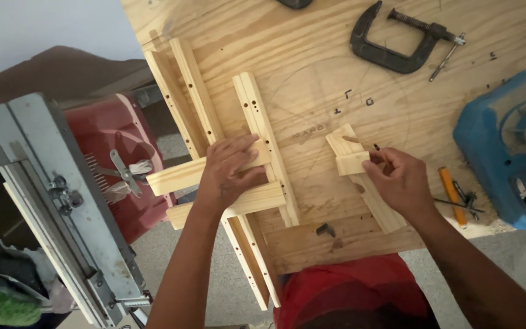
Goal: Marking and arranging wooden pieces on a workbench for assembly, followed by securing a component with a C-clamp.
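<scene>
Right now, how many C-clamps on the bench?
1: the dark metal C-clamp lies at the far side of the plywood bench, beyond the right hand. More may sit outside the frame.

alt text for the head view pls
The left hand presses flat on a frame of pine slats on a plywood bench; the right hand holds a small wood block. A C-clamp lies beyond.

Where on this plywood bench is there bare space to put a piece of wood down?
Largest free patch: bare plywood bench top between the slat frame, the C-clamp and the blue machine. A smaller patch lies at the near edge below the small black piece. Crowded: around the left hand, right hand and the orange pencil.
</scene>
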